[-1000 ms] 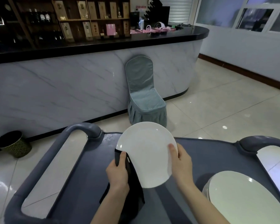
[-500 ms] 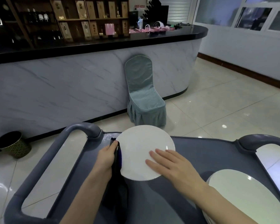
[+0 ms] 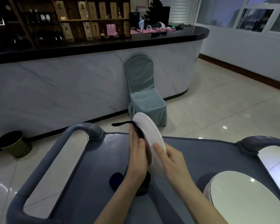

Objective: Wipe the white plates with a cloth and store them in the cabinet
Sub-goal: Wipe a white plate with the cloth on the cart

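Observation:
A white plate [image 3: 149, 135] stands nearly on edge above the grey cart top [image 3: 97, 183], its face turned to the right. My left hand [image 3: 137, 160] presses a dark cloth [image 3: 138, 131] flat against the plate's left side; a tail of the cloth sticks out to the upper left and more hangs below. My right hand [image 3: 171, 160] holds the plate's lower right rim. A stack of white plates [image 3: 242, 199] sits on the cart at the lower right.
The cart has raised grey handles at the left [image 3: 81, 131] and the right [image 3: 255, 143]. Ahead stand a covered chair [image 3: 145, 94] and a marble bar counter [image 3: 71, 88]. A dark bin [image 3: 14, 144] sits on the tiled floor to the left.
The plate has turned from lying nearly flat to standing on edge. My left hand with the cloth has moved onto its left side, and my right hand has shifted to the lower rim.

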Demonstrator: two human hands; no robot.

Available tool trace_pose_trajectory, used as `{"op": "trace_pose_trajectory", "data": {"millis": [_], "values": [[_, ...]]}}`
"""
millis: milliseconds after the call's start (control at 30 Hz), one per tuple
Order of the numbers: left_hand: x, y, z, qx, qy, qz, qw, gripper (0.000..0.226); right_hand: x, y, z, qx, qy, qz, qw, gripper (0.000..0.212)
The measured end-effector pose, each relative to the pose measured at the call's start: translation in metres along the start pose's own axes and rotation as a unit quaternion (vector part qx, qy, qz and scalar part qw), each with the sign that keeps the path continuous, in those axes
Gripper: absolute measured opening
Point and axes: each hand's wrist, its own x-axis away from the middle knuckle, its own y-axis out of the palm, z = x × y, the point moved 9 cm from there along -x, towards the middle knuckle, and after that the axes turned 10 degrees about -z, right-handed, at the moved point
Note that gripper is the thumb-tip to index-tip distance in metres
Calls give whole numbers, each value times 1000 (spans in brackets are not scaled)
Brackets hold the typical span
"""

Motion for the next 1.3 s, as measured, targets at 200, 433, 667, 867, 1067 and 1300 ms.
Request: {"op": "trace_pose_trajectory", "data": {"millis": [200,433,667,867,1067,1300], "values": [[23,45,12,-208,134,-156,956,51,-8,-28,31,-154,111,97,977,47],[-14,22,9,-219,77,-155,960,48,5,-31,37,-60,82,93,990,53],[21,60,16,-309,152,-203,917,54,-4,-46,44,-118,115,126,978,52],[-18,43,12,-282,116,-193,933,50,1,-43,44,-89,108,111,984,52],[-17,32,7,-246,93,-175,949,50,1,-43,39,-73,93,110,987,50],[7,62,10,-342,167,-240,893,49,0,-44,54,-150,139,110,973,48]]}}
